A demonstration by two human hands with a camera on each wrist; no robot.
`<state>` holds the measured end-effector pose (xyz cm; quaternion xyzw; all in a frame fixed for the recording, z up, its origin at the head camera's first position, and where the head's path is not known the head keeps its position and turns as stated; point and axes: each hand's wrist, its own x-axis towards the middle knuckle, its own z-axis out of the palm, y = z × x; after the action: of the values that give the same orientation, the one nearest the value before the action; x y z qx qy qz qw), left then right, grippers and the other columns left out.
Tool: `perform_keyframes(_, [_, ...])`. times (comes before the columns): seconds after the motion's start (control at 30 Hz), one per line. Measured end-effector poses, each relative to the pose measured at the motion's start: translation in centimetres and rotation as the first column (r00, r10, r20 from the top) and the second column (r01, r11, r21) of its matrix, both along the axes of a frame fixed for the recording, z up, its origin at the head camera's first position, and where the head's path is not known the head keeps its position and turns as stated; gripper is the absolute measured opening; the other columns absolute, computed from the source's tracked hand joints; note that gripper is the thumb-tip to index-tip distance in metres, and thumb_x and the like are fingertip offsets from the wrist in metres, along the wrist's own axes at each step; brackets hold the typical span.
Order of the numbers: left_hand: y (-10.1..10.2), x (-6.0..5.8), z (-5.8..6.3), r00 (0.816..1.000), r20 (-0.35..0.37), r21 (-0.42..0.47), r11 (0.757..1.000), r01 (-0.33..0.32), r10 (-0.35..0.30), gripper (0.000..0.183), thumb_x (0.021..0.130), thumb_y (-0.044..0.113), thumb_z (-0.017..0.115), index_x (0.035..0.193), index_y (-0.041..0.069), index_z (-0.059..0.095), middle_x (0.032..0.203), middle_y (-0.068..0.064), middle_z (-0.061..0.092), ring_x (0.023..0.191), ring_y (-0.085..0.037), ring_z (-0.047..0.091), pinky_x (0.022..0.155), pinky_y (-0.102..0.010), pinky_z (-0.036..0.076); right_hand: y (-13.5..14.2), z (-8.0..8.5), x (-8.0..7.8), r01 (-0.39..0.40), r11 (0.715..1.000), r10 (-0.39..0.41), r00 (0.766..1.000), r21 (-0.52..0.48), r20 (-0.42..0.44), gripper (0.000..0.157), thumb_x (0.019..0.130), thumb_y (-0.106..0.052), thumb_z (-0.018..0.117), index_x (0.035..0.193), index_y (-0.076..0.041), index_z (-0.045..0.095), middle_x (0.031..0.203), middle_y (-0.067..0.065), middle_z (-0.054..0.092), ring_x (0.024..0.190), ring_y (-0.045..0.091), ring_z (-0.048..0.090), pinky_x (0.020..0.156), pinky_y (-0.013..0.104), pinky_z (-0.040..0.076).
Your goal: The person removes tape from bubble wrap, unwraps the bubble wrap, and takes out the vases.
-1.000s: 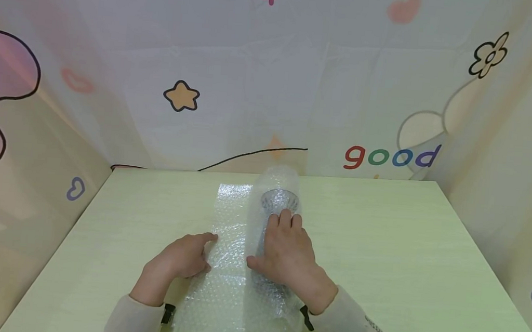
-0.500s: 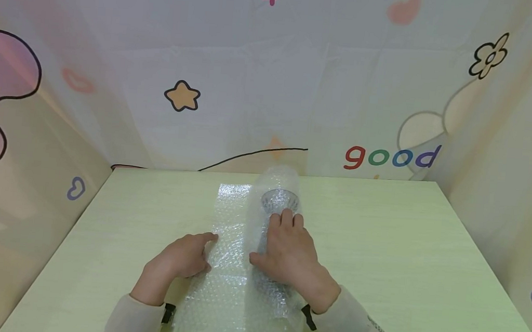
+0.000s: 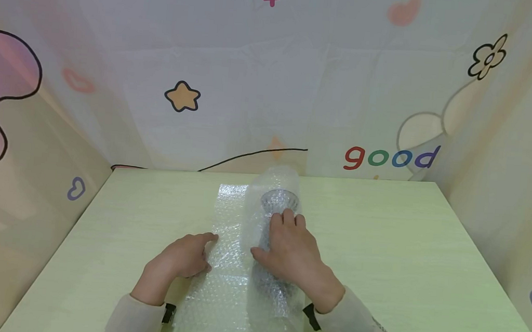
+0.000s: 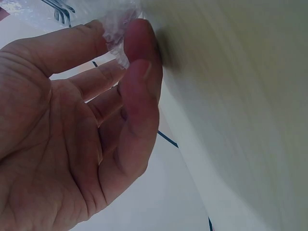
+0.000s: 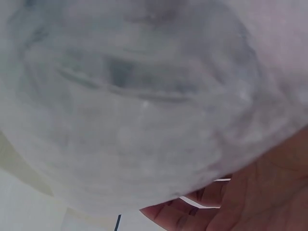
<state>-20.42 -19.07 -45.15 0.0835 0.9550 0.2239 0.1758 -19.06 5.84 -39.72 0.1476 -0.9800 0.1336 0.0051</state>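
Note:
A bundle of bubble wrap (image 3: 272, 286) lies lengthwise on the table. Through its layers shows a greyish, shiny object (image 3: 280, 201) with a flared, ribbed far end; its kind is blurred by the plastic. My right hand (image 3: 294, 249) grips the bundle from above, thumb on its left side, fingers over the top. In the right wrist view, the cloudy wrap (image 5: 130, 154) fills most of the picture beside the fingers. A flat stretch of bubble wrap (image 3: 226, 256) reaches left from the bundle. On its left edge rests my left hand (image 3: 186, 255), index finger and thumb spread apart.
The pale green table (image 3: 380, 258) runs back to a fabric backdrop (image 3: 237, 54) printed with a star, hearts and the word "good". More fabric stands along the left and right sides. Both wrists carry dark straps.
My right hand has shifted slightly right, its thumb a little farther forward, and the bundle has turned slightly beneath it. The left hand keeps its place on the wrap's edge.

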Motion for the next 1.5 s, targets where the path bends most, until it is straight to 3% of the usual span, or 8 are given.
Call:
perform_keyframes(0.37, [0.0, 0.1, 0.1, 1.000, 0.006, 0.006, 1.000, -0.002, 0.002, 0.069, 0.089, 0.002, 0.076, 0.153, 0.013, 0.050, 0.081, 0.001, 0.065, 0.066, -0.015, 0.057, 0.065, -0.032, 0.047, 0.3, 0.4, 0.3, 0.009, 0.999, -0.008, 1.000, -0.045, 0.016, 0.054, 0.086, -0.051, 0.079, 0.107, -0.006, 0.057, 0.101, 0.009, 0.050, 0.089, 0.025, 0.045, 0.059, 0.033, 0.043])
perform_keyframes(1.5, [0.1, 0.4, 0.5, 1.000, 0.015, 0.023, 1.000, -0.001, 0.001, 0.071, 0.088, 0.001, 0.077, 0.152, 0.011, 0.050, 0.082, 0.001, 0.066, 0.065, -0.014, 0.058, 0.064, -0.031, 0.047, 1.3, 0.8, 0.4, 0.060, 0.987, -0.055, 0.998, -0.149, 0.040, 0.047, 0.090, -0.048, 0.074, 0.114, -0.009, 0.063, 0.107, 0.007, 0.059, 0.098, 0.025, 0.053, 0.070, 0.036, 0.048])
